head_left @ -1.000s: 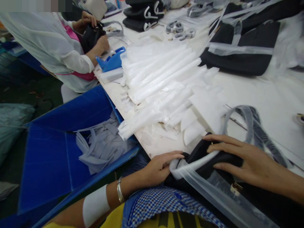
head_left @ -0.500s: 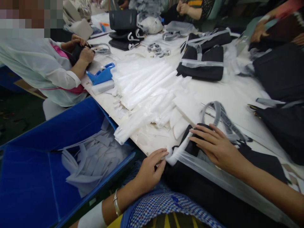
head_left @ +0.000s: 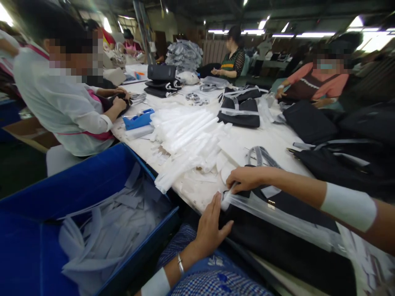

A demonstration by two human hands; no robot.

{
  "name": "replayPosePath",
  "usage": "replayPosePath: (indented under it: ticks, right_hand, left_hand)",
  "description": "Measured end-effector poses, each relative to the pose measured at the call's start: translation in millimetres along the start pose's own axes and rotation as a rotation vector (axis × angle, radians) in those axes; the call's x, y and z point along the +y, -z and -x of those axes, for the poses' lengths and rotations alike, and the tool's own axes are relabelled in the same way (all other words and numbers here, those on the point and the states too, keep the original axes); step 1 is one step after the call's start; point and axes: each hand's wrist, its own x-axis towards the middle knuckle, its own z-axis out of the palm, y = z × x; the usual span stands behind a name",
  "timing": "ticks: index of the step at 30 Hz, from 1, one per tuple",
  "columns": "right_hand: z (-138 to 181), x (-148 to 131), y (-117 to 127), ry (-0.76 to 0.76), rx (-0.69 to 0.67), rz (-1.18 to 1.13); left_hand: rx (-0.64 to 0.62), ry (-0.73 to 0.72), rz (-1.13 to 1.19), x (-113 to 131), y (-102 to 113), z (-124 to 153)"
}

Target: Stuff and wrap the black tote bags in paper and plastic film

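A black bag [head_left: 286, 242] lies at the table's near edge in front of me. Along its top runs a strip of clear plastic wrapping [head_left: 277, 211], bunched white at the left end. My left hand [head_left: 211, 228] rests against that end of the bag, fingers stretched out and thumb apart. My right hand [head_left: 247, 179] bends over the same corner, its fingertips pinching the plastic wrapping. A plastic-wrapped handle [head_left: 262, 154] stands up just behind my right hand. A small gold-coloured clasp [head_left: 271, 202] shows on the bag.
White foam sleeves [head_left: 188, 139] are heaped mid-table, near a blue tape dispenser [head_left: 138, 119]. A blue bin [head_left: 123, 152] with pale scraps stands at left. Black bags [head_left: 240, 119] lie farther back and at right. Co-workers sit around the table [head_left: 194, 193].
The view has tilted up and shows more of the room. My right hand has gone from spread fingers over the bag to a pinch at its left corner. My left fingers have straightened.
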Motion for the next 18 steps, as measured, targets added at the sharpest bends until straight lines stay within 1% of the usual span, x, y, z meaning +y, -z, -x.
replayPosePath:
  ticks: [2, 4, 7, 10, 13, 15, 17, 18]
  right_hand:
    - [-9.8, 5.0, -0.9, -0.007, -0.14, -0.097]
    - [-19.3, 12.4, -2.2, -0.001, -0.245, -0.14]
    - [-28.8, 20.4, -1.2, -0.012, -0.318, -0.097]
    - [-31.1, 20.5, 3.0, -0.062, -0.312, 0.014]
    - [-28.9, 15.0, 5.9, -0.113, -0.257, 0.11]
    - [-26.4, 11.7, 6.0, -0.12, -0.218, 0.16]
    - [-21.5, 12.2, 5.7, -0.087, -0.164, 0.133]
    - [-17.2, 14.3, 5.5, -0.059, -0.104, 0.095]
  left_hand:
    - [-0.004, -0.01, 0.0, -1.2, 0.0, -0.1]
    - [0.0, -0.016, 0.001, -2.0, 0.1, -0.4]
    - [-0.002, -0.025, 0.004, -2.2, 0.0, -1.1]
    - [-0.023, -0.026, 0.013, -2.3, -0.6, -2.3]
    - [-0.047, -0.019, 0.021, -3.6, -1.3, -3.7]
    - [-0.06, -0.017, 0.021, -4.5, -0.6, -4.7]
    - [-0.065, -0.025, 0.019, -4.9, 1.5, -5.5]
    - [-0.064, -0.033, 0.012, -4.7, 3.0, -5.9]
